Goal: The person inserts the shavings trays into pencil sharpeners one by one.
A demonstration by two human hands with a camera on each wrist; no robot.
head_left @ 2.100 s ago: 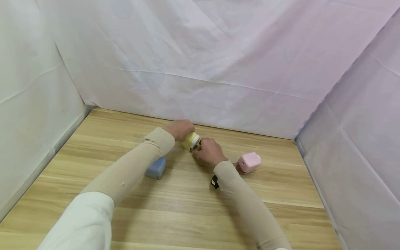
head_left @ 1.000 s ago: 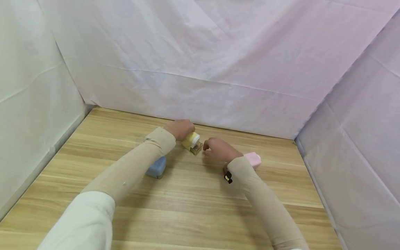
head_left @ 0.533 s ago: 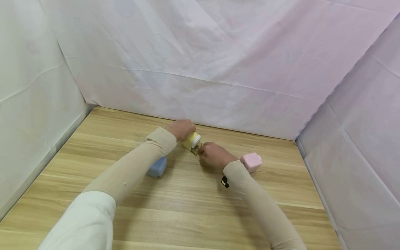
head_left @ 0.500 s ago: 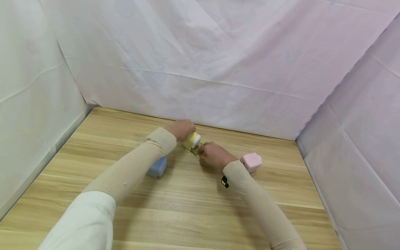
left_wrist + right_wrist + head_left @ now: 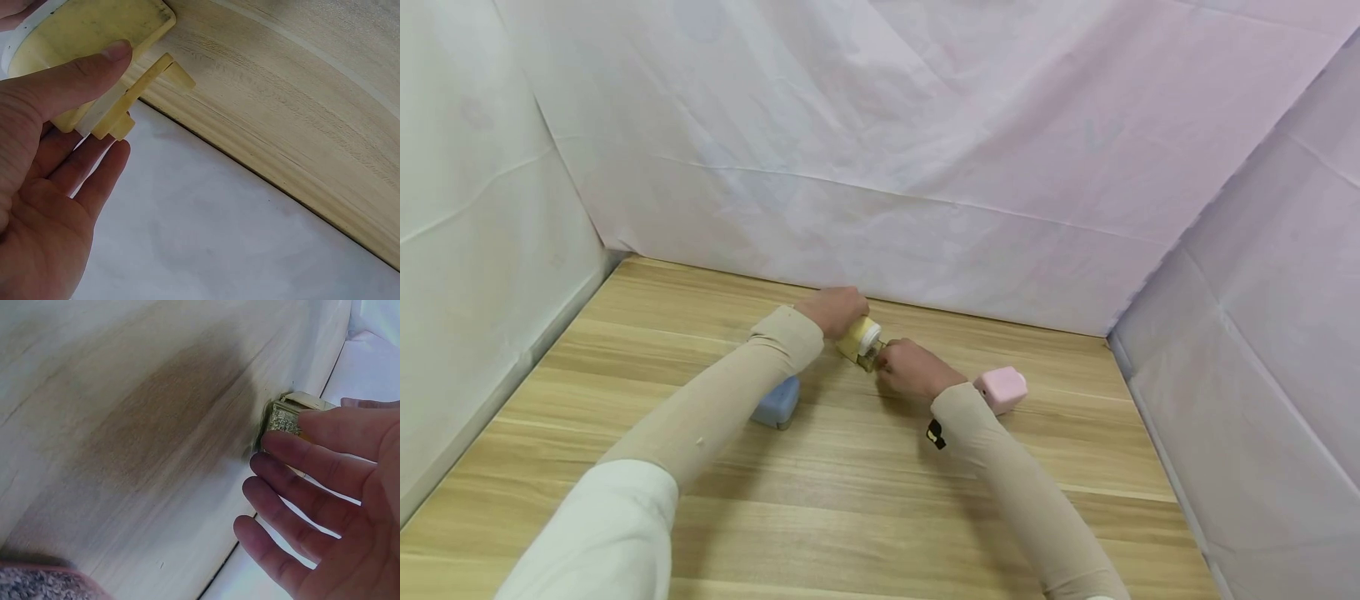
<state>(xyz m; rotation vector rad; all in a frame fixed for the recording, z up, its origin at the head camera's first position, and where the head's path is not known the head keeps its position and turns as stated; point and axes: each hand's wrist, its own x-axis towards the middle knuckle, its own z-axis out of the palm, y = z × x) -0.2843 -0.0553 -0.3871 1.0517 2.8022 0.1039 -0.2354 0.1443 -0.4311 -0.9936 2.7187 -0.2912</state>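
Observation:
My left hand (image 5: 832,310) grips a yellow pencil sharpener (image 5: 856,340) with a white end, near the back of the table. The left wrist view shows the thumb lying over its body, beside a yellow crank handle (image 5: 139,90). At the sharpener's end facing right is a clear shavings drawer (image 5: 286,420) with grey-brown bits inside. My right hand (image 5: 916,368) pinches at this drawer with thumb and forefinger. Its other fingers are spread in the right wrist view.
A blue block-shaped item (image 5: 778,403) stands left of centre, partly behind the left forearm. A pink one (image 5: 1003,387) stands to the right, close by the right wrist. White cloth (image 5: 880,225) hangs behind the wooden table (image 5: 820,517) and along both sides.
My right hand drew back from the sharpener's drawer about a second ago, then returned to it. The left hand has kept its hold in the same place.

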